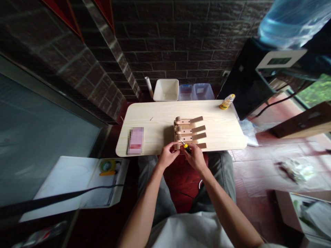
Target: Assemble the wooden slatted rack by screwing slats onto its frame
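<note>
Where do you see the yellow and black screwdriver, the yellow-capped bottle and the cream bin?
Screwdriver (186, 146), head view: on the yellow part of its handle.
Yellow-capped bottle (227, 102), head view: on the middle of its body.
Cream bin (166, 84), head view: on its far inner wall.

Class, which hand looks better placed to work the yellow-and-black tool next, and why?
Probably the right hand: it holds the tool by the handle, while the left hand is at the nearest curled strap end.

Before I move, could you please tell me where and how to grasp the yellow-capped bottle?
I'd grip the bottle around its transparent middle, between its yellow ends, probably from the near left, since it sits by the far-right corner of the table, cap end pointing away.
</note>
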The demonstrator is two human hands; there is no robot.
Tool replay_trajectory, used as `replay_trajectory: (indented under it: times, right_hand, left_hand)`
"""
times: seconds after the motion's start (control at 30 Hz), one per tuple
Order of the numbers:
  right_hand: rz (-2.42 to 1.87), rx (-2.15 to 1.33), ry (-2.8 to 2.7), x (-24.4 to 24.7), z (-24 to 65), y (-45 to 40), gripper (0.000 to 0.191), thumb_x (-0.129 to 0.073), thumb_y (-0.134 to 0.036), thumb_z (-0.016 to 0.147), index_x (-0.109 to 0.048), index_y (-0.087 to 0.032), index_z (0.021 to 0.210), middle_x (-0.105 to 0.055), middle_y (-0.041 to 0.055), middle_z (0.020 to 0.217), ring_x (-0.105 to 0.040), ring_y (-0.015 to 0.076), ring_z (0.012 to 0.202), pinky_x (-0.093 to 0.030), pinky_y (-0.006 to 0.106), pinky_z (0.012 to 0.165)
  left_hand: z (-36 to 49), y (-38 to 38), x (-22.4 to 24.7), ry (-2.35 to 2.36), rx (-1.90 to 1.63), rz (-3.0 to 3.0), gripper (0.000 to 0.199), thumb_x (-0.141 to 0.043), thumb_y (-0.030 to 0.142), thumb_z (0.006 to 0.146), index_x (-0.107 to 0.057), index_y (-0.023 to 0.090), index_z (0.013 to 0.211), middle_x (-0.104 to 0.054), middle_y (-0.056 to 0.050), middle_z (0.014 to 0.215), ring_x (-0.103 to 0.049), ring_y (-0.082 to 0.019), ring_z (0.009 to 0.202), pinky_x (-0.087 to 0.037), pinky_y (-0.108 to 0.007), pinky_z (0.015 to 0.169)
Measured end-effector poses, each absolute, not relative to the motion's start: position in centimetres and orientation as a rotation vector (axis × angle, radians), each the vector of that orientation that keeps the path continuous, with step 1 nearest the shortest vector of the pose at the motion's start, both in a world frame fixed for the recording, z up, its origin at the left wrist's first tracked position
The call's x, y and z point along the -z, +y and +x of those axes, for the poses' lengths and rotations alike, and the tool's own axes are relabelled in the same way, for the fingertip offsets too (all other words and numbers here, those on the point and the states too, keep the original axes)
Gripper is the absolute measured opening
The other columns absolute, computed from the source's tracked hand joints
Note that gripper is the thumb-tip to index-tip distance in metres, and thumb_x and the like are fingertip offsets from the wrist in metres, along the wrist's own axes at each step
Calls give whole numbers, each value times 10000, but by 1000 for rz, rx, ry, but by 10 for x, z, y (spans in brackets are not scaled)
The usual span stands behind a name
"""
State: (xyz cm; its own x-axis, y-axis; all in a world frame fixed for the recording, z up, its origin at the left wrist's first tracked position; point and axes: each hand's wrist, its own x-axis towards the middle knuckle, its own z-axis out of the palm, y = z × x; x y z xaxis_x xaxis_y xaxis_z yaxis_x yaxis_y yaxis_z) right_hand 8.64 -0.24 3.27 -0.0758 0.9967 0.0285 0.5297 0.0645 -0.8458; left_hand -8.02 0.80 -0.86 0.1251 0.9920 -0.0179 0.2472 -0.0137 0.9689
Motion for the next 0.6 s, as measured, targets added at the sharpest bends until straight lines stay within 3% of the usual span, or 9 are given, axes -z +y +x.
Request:
replay_trajectory:
  times: [0.27,0.33,0.43,0.53,0.6]
  right_hand:
    - [-1541,-1014,-1556,-30,88,-3,352,-553,-484,901,-712,-171,914,-698,36,748,-604,163,624,-415,241,583]
    - [-1551,-1016,-1550,-30,89,-3,340,-562,-481,888,-706,-173,896,-695,36,736,-600,164,615,-409,241,573]
    - [-1580,-1011,-1561,-32,89,-2,322,-581,-475,864,-697,-175,861,-688,34,706,-594,167,607,-402,241,564]
    - [-1577,-998,-1592,-36,89,-2,308,-575,-454,860,-698,-172,858,-694,37,714,-600,169,623,-400,241,569]
    - [-1568,-1003,-1610,-40,90,-2,320,-563,-455,864,-704,-168,869,-698,42,722,-602,171,625,-402,244,570]
  left_hand:
    - [-78,10,14,1259,-1015,1361,318,-655,272,805,-662,148,1098,-729,-80,1103,-686,-179,1007,-533,-308,926]
    - [-79,7,14,1264,-1025,1350,351,-673,293,806,-646,151,1126,-726,-62,1029,-684,-155,914,-541,-277,851]
    - [-83,-9,14,1373,-1049,1327,443,-701,366,813,-592,167,1193,-644,30,748,-611,-104,671,-502,-212,662]
    - [-80,-34,14,1572,-1194,1286,409,-691,422,833,-568,182,1140,-571,64,664,-576,-93,619,-487,-202,650]
    - [-72,-50,14,1679,-1249,1290,314,-646,444,869,-604,190,1048,-608,33,698,-604,-108,652,-506,-218,674]
